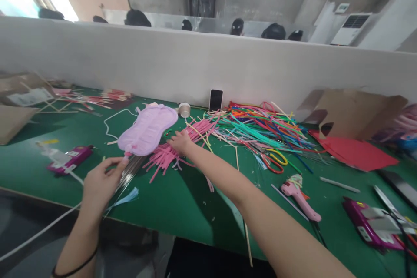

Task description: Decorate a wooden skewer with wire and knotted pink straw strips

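Pinching the thin stem of a pale pink oval quilted pad (148, 129), the left hand (99, 182) has thumb and forefinger closed on it, holding the pad tilted just above the green bench (182, 208). The right hand (180, 142) stretches forward, palm down, onto a heap of pink fuzzy craft sticks (163, 156) just right of the pad; whether its fingers grip any cannot be told. Farther right spreads a tangle of multicoloured craft sticks (260, 128). A pink glue gun (298, 195) lies near the right forearm, and a black phone (215, 100) leans upright against the white partition (163, 65).
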Available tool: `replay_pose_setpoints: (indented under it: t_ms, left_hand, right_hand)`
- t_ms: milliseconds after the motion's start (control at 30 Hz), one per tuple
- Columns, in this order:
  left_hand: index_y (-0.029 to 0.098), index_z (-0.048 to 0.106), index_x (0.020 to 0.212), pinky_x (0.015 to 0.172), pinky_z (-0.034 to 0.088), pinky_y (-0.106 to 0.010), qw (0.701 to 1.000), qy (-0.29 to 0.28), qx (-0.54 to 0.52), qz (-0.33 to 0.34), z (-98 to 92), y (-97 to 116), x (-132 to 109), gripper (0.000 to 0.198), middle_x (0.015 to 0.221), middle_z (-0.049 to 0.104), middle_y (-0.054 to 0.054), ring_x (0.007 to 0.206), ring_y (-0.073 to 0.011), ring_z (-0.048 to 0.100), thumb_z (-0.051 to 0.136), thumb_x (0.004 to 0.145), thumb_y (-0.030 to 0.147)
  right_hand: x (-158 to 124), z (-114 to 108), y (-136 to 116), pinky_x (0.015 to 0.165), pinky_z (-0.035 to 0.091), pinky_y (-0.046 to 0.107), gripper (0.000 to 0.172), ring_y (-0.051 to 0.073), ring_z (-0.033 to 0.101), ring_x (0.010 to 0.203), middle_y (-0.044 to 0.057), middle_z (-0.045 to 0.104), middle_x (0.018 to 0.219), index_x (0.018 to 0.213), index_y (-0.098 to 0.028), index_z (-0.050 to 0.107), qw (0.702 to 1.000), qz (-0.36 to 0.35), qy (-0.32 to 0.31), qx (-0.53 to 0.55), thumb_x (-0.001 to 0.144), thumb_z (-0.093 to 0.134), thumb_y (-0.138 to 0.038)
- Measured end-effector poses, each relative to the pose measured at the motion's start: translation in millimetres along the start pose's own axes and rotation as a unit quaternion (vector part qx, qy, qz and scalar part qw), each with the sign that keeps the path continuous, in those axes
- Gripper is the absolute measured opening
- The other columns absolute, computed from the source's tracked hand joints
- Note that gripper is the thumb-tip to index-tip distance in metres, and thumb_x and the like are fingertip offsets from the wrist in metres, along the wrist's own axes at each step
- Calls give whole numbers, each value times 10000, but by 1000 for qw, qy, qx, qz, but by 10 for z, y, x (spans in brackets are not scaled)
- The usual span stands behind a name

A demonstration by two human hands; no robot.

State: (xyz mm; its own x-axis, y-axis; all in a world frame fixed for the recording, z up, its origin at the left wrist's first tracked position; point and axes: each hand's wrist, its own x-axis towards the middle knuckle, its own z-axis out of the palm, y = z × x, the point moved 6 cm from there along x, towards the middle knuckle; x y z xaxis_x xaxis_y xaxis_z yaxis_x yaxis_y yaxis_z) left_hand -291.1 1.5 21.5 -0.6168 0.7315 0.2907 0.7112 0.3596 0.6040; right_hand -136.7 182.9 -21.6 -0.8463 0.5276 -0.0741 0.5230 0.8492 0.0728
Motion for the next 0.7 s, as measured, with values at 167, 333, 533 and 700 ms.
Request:
replay_pose_setpoints:
  t_ms: [167,333,533,700]
  left_hand:
    - [223,692,867,545,401,-216,996,-30,-56,-69,80,-125,-8,265,504,578,66,521,-159,556,632,759,457]
    - [229,688,843,573,412,-236,995,-40,-21,-88,68,-240,33,220,535,611,56,587,-189,599,643,749,422]
    - [212,690,875,623,433,-270,995,-90,1,-30,414,-28,125,266,747,718,-18,722,-227,654,585,799,443]
    - [189,691,857,700,479,-319,990,-125,-42,42,893,423,175,278,871,742,-87,785,-252,673,531,817,412]
  right_hand:
    - [-107,-23,100,932,404,453,284,302,522,1164,159,659,1192,1096,-154,637,1000,-20,20,-5,834,580,-59]
    - [-591,-195,423,901,377,393,279,276,528,1087,148,642,1141,1091,-151,636,994,-38,96,26,877,482,-60]
    - [-1140,-392,894,905,376,323,259,238,522,1052,108,632,1120,1148,-149,599,972,26,211,100,950,445,-213]
    - [-1203,-386,932,957,369,297,282,211,504,1115,103,606,1185,1181,-149,580,959,69,247,123,965,415,-219]
